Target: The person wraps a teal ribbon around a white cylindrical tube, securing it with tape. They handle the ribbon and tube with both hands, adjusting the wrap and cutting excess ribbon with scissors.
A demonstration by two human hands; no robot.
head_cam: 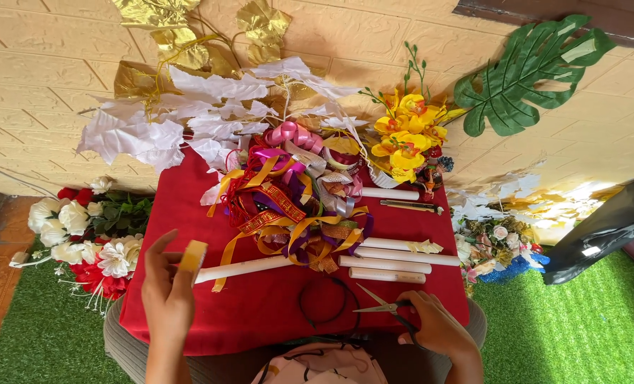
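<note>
Yellow ribbon (193, 256), one short piece, is pinched between the thumb and fingers of the left hand (166, 291), raised over the near left part of the table; one long white tube (242, 269) lies just behind it, though whether the ribbon joins it cannot be told. On the other side, the right hand (438, 328) is closed through the handles of one pair of scissors (382, 306), blades slightly parted and pointing left, just beside one black hairband hoop (329, 302) lying flat. Further back lie three more white tubes (386, 264) stacked side by side, a fifth tube (389, 193) near the back, and one slim cutter (411, 206). One tangled heap of ribbons (295, 206) in gold, red, purple and pink fills the middle. Everything rests on a red cloth (260, 306) over a small table. Around it stand one bunch of white and red flowers (89, 242), one spray of white leaves (189, 114), gold leaves (167, 35), one yellow orchid cluster (409, 135), one large green leaf (530, 71) and a small mixed posy (494, 245). Green artificial turf (580, 327) covers the floor below a cream brick-patterned wall (39, 78).
</note>
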